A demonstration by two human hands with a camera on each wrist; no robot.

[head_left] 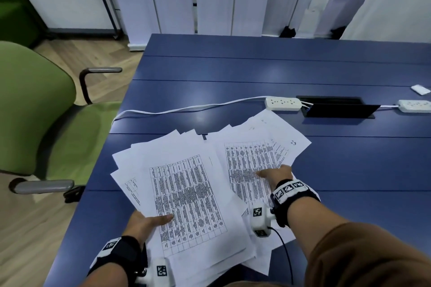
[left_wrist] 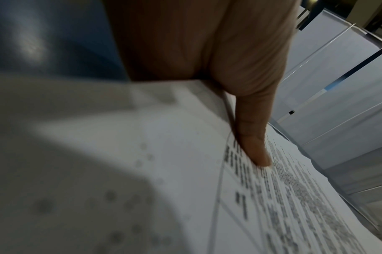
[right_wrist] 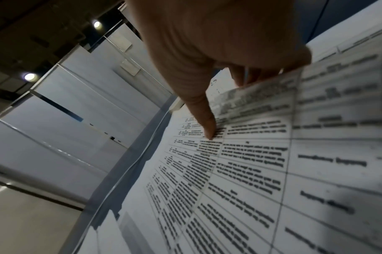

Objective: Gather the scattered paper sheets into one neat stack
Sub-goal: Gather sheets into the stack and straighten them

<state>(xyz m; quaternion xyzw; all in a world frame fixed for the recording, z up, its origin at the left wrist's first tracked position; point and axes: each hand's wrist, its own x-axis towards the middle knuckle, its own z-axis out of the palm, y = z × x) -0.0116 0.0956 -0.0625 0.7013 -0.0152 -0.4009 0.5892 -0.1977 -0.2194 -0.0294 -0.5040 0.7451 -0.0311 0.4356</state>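
Note:
Several white printed paper sheets lie fanned over the near part of the blue table (head_left: pixel 256 65). My left hand (head_left: pixel 147 221) grips the left bundle of sheets (head_left: pixel 186 193) at its near left edge, thumb (left_wrist: pixel 257 151) on top and fingers hidden underneath. My right hand (head_left: pixel 278 173) pinches the right sheets (head_left: pixel 247 161) at their right edge. Its thumb (right_wrist: pixel 209 132) presses on the printed table and its fingers (right_wrist: pixel 240 80) curl behind the lifted edge. A sheet marked 23 (head_left: pixel 293 143) sticks out behind the right hand.
Two white power strips (head_left: pixel 282 103) (head_left: pixel 415 106) flank a black cable box (head_left: pixel 335 107) beyond the papers, with a white cable (head_left: pixel 186 108) running to the table's left edge. A small white object (head_left: pixel 420 89) lies far right. A green chair (head_left: pixel 35 112) stands left.

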